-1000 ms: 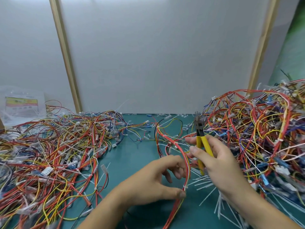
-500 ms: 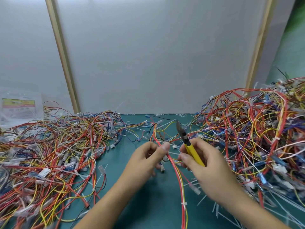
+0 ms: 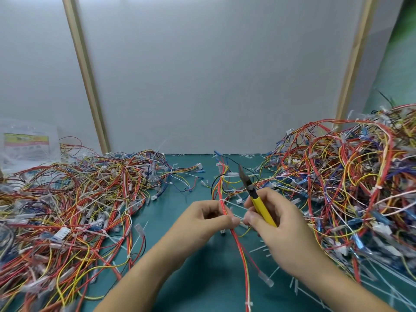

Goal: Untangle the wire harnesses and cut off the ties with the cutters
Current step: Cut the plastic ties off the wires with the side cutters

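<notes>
A red, orange and yellow wire harness [image 3: 241,248] runs up the middle of the green mat [image 3: 180,221]. My left hand [image 3: 202,221] pinches it between thumb and fingers just below a white tie [image 3: 222,200]. My right hand [image 3: 276,224] grips the yellow-handled cutters [image 3: 258,202], whose dark jaws point up and away from me. The right thumb and forefinger meet the left fingertips at a small clear piece on the harness. A second white tie [image 3: 248,303] sits low on the same harness.
A big tangle of wires [image 3: 67,210] covers the left of the mat and a taller heap [image 3: 351,176] fills the right. Cut white tie ends [image 3: 297,287] lie under my right forearm. A plastic bag [image 3: 27,145] leans at the far left. A white wall stands behind.
Both hands have moved slightly toward me and closer together. The left hand has shifted its pinch along the harness, and the cutters have tilted a little more to the left.
</notes>
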